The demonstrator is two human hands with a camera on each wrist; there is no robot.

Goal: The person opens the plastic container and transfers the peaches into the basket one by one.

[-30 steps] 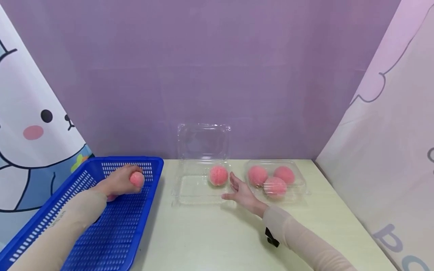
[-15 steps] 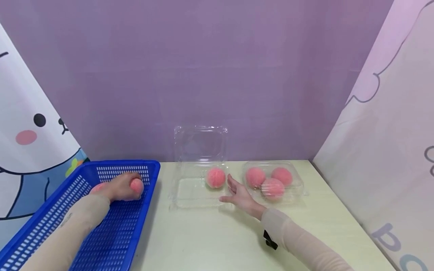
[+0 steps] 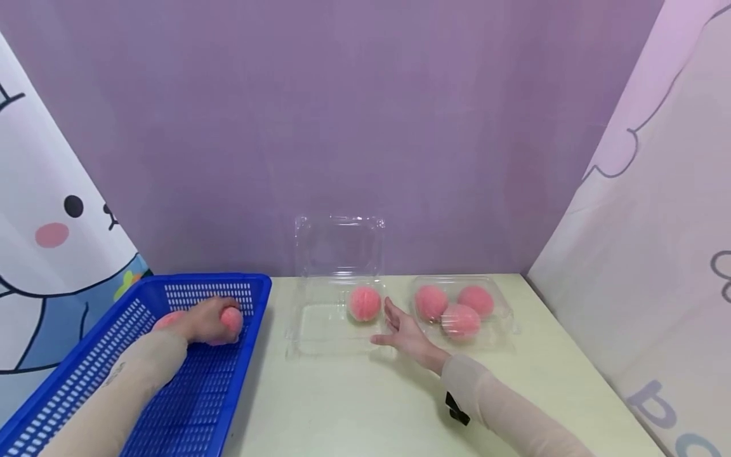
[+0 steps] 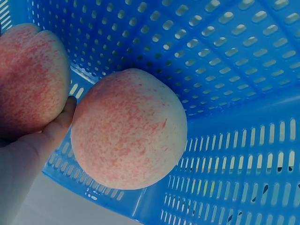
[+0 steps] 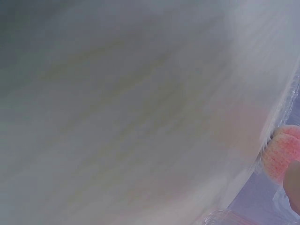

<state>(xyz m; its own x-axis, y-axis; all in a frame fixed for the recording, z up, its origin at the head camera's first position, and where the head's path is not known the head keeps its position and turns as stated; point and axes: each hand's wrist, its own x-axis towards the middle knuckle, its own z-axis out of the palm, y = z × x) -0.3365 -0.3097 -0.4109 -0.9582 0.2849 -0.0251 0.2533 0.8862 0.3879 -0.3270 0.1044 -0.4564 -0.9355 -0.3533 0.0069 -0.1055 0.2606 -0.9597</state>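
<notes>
Inside the blue basket [image 3: 258, 317], my left hand [image 3: 207, 320] grips a pink peach [image 3: 231, 321]. A second peach [image 3: 168, 319] lies in the basket beside that wrist; in the left wrist view this loose peach [image 4: 129, 131] sits close to the fingertips. My right hand [image 3: 408, 333], fingers extended and thumb apart, is at the right side of an open clear plastic clamshell box [image 3: 322, 324]. One peach [image 3: 364, 304] rests in the back right of that box, near the right fingertips. Whether the right hand touches the box cannot be told.
Right of the open box, a clear box [image 3: 495, 327] with its lid down contains three peaches [image 3: 460, 322]. The open box's lid [image 3: 339, 246] stands up against the purple backdrop [image 3: 342, 127]. A pale table [image 3: 325, 406] lies under everything.
My left hand has sunk slightly lower in the basket with its peach, and the loose peach beside the wrist shows more. The right hand keeps its place; the head view has shifted a little.
</notes>
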